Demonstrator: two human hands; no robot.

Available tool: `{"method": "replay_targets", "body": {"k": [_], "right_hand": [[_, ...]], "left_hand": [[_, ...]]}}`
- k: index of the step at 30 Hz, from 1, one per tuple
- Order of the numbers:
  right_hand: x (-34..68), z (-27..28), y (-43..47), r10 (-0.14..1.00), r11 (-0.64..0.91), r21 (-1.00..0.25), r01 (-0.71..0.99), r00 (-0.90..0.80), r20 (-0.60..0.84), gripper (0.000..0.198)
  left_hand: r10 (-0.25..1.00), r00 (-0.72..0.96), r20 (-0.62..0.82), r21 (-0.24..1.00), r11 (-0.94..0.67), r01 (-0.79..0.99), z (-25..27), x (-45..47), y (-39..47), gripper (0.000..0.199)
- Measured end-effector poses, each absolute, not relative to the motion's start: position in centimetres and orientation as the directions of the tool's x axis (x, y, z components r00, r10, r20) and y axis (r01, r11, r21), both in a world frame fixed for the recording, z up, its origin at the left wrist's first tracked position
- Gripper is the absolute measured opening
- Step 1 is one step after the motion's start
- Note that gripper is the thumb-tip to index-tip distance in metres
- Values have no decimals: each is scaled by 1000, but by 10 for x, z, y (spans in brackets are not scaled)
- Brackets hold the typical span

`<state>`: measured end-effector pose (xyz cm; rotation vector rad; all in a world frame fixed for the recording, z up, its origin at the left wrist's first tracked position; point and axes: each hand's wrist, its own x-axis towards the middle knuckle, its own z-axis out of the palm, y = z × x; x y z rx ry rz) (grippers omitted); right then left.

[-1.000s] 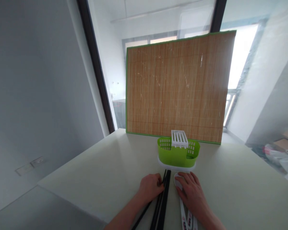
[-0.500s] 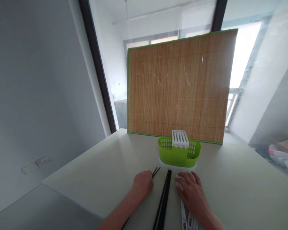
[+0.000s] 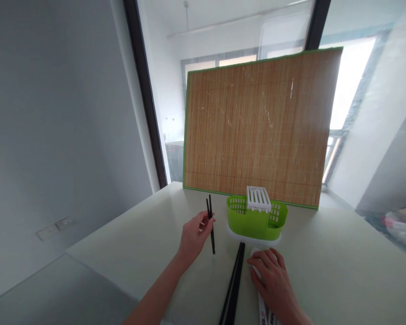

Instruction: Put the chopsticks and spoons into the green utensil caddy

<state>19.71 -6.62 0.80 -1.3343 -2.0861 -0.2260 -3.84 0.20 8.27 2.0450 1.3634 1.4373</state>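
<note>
Raised over the table, my left hand (image 3: 194,234) is closed on a pair of thin black chopsticks (image 3: 213,237), which stand nearly upright with their tips above my fingers. My right hand (image 3: 272,275) lies over long white spoons (image 3: 262,309) with printed handles, fingers loosely bent and apart; it hides most of them. Between the hands, more black chopsticks (image 3: 235,284) lie bundled on the table. Just beyond is a green utensil basket (image 3: 250,225) on a white base, with a white slatted piece (image 3: 259,198) across its top.
A brown bamboo mat (image 3: 257,131) with green edging leans upright behind the basket. The white table (image 3: 138,234) runs to an edge at the left, beside a grey wall (image 3: 54,135). Glass and a dark frame stand at the back.
My left hand has risen and moved forward with its chopsticks, which have turned from slanting low to nearly upright. My right hand stays over the spoons. The view has shifted slightly.
</note>
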Motion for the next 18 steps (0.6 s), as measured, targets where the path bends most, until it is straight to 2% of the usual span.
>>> {"method": "replay_targets", "body": {"k": [5,10,14,18], "right_hand": [[199,8,-66,752,471,-191,861,-278,598,16],[200,8,-66,751,456,-168,874,-277,599,14],[201,8,-65,732,467,-150,871,-286,619,14],[202,8,-65,698,496,-153,855,-288,655,15]], "left_hand": [[823,155,547,625,-525,578,72,-39,0,23],[837,134,531,580,-474,662,72,-46,3,23],[846,86,526,698,-487,525,82,-53,10,26],[881,112,460,792,-464,397,90,-55,16,28]]}}
